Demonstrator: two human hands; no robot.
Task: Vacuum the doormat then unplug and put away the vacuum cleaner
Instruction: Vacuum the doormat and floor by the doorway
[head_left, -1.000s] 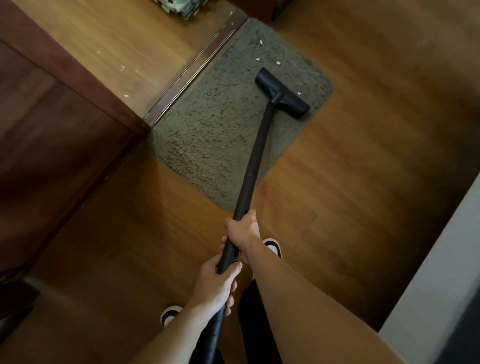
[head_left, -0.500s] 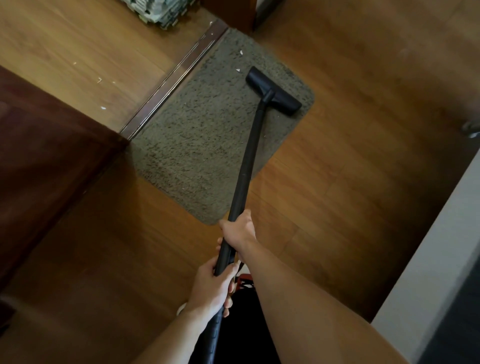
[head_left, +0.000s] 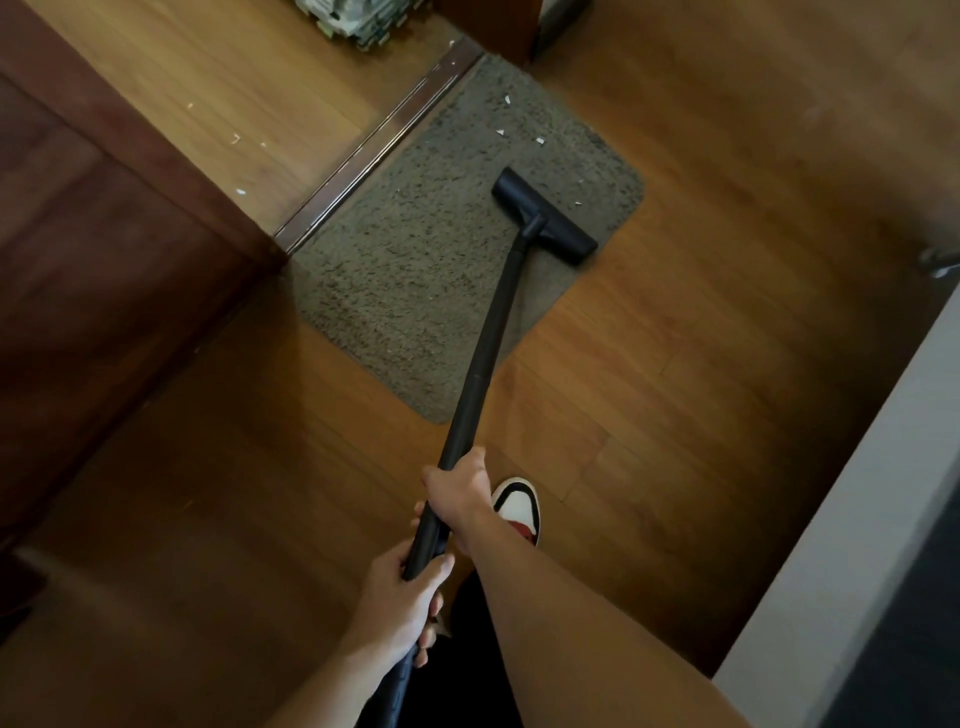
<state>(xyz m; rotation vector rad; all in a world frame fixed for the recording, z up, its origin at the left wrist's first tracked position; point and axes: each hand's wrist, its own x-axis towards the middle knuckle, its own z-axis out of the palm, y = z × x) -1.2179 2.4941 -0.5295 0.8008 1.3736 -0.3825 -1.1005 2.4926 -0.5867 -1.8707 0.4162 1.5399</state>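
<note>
Head view: at 6 o'clock the left hand (head_left: 400, 608) curls round the low end of the black wand (head_left: 488, 343). Just beyond, the right hand (head_left: 460, 493) wraps the same tube, with a white-and-red shoe (head_left: 517, 506) at its 3 o'clock. The wand runs toward 1 o'clock to the nozzle (head_left: 545, 215), which lies on the doormat (head_left: 415, 270) near its 3 o'clock edge. White scraps (head_left: 503, 132) dot the doormat at 12 o'clock of the nozzle, near the metal threshold (head_left: 384, 140).
</note>
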